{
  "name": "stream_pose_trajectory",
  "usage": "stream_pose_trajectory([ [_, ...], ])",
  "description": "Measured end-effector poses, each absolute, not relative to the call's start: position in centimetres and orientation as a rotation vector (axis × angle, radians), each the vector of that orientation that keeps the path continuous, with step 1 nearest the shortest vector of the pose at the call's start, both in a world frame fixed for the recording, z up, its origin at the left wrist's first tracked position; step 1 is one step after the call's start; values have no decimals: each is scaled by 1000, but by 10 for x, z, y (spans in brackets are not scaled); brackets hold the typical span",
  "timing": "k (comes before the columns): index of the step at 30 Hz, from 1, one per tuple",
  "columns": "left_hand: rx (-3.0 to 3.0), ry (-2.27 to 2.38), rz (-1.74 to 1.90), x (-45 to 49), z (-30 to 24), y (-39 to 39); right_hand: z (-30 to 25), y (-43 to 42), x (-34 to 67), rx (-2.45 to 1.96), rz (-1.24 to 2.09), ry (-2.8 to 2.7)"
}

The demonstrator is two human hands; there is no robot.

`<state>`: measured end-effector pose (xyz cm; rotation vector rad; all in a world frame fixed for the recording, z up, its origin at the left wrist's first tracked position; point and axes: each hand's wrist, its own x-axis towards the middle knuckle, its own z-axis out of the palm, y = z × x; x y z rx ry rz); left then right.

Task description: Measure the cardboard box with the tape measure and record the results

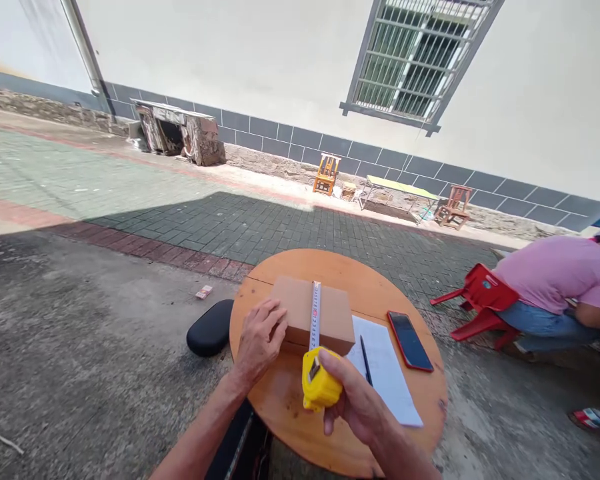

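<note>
A closed brown cardboard box (293, 300) lies on a round wooden table (290, 427). My left hand (261, 333) grips its near left corner, fingers bent over the edge and thumb along the front. In my right hand (357, 400) is a yellow tape measure (320, 383), with my thumb on top of its case. The extended blade (315, 313) runs across the box's top from the near edge to the far one. Right of the box is a white sheet of paper (397, 393) with a dark pen (366, 360) on it.
A phone (410, 340) lies at the table's right side. A black oval case (210, 328) is beside the table's left edge. To the right, a person in pink (555, 273) sits on a red plastic chair (490, 293). Wooden chairs (327, 173) stand along the far wall.
</note>
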<state>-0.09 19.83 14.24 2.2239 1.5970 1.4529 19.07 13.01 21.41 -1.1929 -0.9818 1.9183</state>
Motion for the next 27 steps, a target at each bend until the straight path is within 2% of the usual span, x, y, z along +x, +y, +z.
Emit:
stream_pose_trajectory([
  [18, 2152, 1578, 1386, -2, 144, 196, 211, 118, 185, -1277, 1823, -981],
  [23, 1969, 1518, 1485, -8, 149, 194, 225, 111, 199, -1238, 1736, -1327],
  [27, 1496, 1414, 1589, -20, 163, 181, 237, 97, 219, -1327, 1688, -1707],
])
